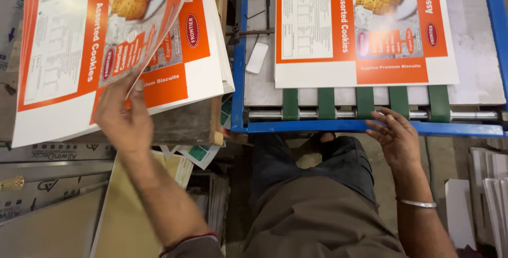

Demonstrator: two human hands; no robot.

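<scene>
A big blue machine table [370, 127] is sitting in front of the person. A printed orange and white card sheet [365, 28] is lying flat on it, with its near edge reaching out over five green belts [365, 103]. To the left, a tall stack of the same sheets [203, 73] is resting on a wooden board [182, 123].

The left hand [123, 116] is pinching the top sheet [79, 46] by its near edge, thumb on top, and the sheet is curling up off the stack. The right hand [396, 135] is hanging open and holding nothing, just by the metal roller [338, 114] and the belts.

The bent sheet could crease, because only one hand is holding it at one spot. Two sheets could be sticking together and coming up as one. The open fingers are very near the roller, so they could be getting nipped if it is turning.
</scene>
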